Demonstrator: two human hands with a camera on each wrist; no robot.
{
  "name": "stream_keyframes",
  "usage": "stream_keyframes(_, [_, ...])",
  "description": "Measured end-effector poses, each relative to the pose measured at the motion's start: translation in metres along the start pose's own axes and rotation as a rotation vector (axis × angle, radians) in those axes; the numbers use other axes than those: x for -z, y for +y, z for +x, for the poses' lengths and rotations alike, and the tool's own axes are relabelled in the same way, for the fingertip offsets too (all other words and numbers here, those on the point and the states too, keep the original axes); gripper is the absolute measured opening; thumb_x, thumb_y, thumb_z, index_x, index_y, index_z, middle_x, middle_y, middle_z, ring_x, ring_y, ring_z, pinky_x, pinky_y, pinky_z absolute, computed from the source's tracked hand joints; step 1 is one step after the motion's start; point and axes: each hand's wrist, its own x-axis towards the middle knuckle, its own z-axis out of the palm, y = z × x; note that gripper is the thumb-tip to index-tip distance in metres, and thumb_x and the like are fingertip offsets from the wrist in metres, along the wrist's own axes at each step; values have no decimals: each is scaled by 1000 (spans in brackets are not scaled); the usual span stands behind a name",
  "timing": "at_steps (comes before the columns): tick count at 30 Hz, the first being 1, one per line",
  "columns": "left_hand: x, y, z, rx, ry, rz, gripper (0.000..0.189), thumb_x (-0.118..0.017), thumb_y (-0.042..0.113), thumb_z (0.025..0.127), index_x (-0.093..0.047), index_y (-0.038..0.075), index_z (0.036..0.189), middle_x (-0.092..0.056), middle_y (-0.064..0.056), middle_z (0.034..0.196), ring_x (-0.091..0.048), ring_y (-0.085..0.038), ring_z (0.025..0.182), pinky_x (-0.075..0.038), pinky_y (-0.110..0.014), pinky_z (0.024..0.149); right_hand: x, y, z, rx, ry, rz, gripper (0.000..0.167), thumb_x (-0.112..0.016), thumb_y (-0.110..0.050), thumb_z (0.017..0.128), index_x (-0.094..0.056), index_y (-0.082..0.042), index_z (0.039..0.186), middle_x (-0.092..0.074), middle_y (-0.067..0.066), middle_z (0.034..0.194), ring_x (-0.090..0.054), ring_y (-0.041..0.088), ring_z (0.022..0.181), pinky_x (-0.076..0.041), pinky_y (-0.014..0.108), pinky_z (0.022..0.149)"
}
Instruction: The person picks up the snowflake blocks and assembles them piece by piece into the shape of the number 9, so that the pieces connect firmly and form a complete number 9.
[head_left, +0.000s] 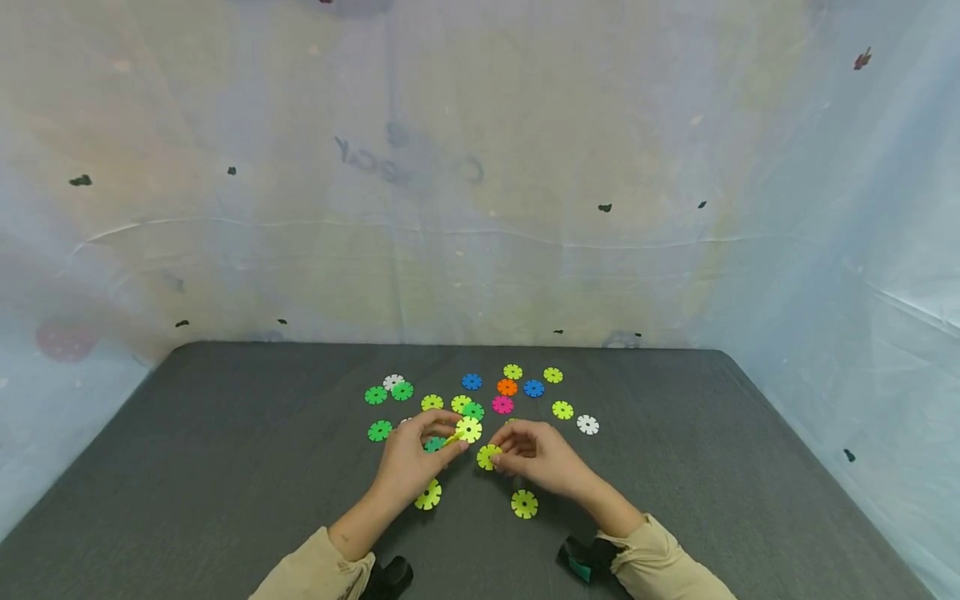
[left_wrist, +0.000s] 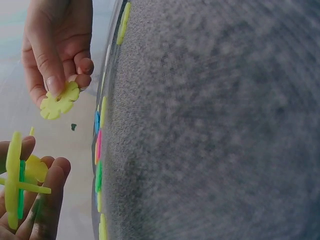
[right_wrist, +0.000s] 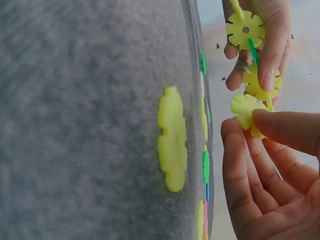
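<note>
My left hand holds a cluster of flat, notched plastic discs slotted together at angles. Its parts include a yellow disc facing up and a green disc seen edge-on between yellow ones. Close by on the right, my right hand pinches a single yellow notched disc between thumb and fingers. In the right wrist view this single disc overlaps the cluster's lower end. Another yellow disc lies on the table below my right hand. One more yellow disc shows under my left wrist, partly covered.
Loose discs lie across the far middle of the grey table: several yellow and green, blue, orange, pink and white. Pale plastic sheeting rises behind the table and at both sides.
</note>
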Motion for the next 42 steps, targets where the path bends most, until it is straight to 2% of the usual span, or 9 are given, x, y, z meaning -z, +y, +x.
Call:
stream_keyframes(2, [0, 0, 0, 0, -2, -1, 28, -78, 12, 79, -70, 12, 106, -73, -6, 100, -68, -23, 93, -57, -32, 70, 0, 0, 0, 5, 12, 9, 17, -65, -11, 91, -65, 1, 103, -68, 17, 88, -67, 30, 76, -57, 36, 67])
stream_keyframes(9, [0, 0, 0, -20, -7, 24, 28, -78, 14, 80, -69, 11, 106, -73, -6, 101, -68, -22, 93, -53, -48, 86, 1, 0, 1, 13, 50, 25, 18, -65, -11, 91, -64, 2, 104, -67, 19, 89, -67, 33, 77, -57, 38, 68])
stream_keyframes(13, [1, 0, 0, -18, -4, 19, 28, -78, 14, 80, -69, 11, 106, -73, -6, 99, -68, -22, 93, -55, -45, 83, 2, 1, 2, 27, 65, 30, 18, -65, -10, 91, -64, 2, 104, -68, 19, 89, -67, 34, 77, -57, 38, 67])
stream_keyframes(17, [0, 1, 0, 3, -4, 3, 28, -79, 14, 79, -70, 12, 105, -73, -6, 98, -68, -22, 92, -57, -37, 74, 2, 1, 2, 34, 70, 41, 18, -64, -9, 92, -63, 4, 105, -67, 21, 90, -67, 36, 78, -58, 39, 68])
stream_keyframes(21, [0, 2, 0, 17, -2, -10, 28, -79, 13, 79, -70, 12, 105, -73, -6, 98, -68, -22, 92, -56, -28, 66, 2, 1, 2, 45, 82, 42, 17, -64, -8, 92, -63, 4, 104, -68, 22, 89, -67, 37, 78, -58, 40, 68])
stream_keyframes(26, [0, 3, 0, 26, -4, -29, 28, -79, 12, 78, -70, 11, 105, -73, -7, 98, -69, -24, 92, -54, -23, 59, 2, 1, 2, 55, 106, 40, 17, -65, -9, 91, -63, 3, 103, -68, 21, 87, -67, 36, 76, -58, 40, 65])
stream_keyframes(35, [0, 4, -1, 39, -12, -25, 29, -79, 12, 78, -70, 11, 106, -73, -8, 99, -69, -25, 92, -54, -22, 58, 3, 2, 2, 52, 133, 47, 19, -65, -10, 91, -63, 3, 104, -67, 22, 86, -67, 37, 75, -57, 40, 64])
stream_keyframes(42, [0, 4, -1, 46, -17, -19, 29, -79, 12, 78, -70, 11, 106, -73, -7, 98, -69, -25, 92, -54, -23, 59, 3, 2, 3, 47, 141, 79, 19, -63, -10, 92, -62, 4, 104, -67, 24, 91, -67, 40, 81, -58, 42, 67])
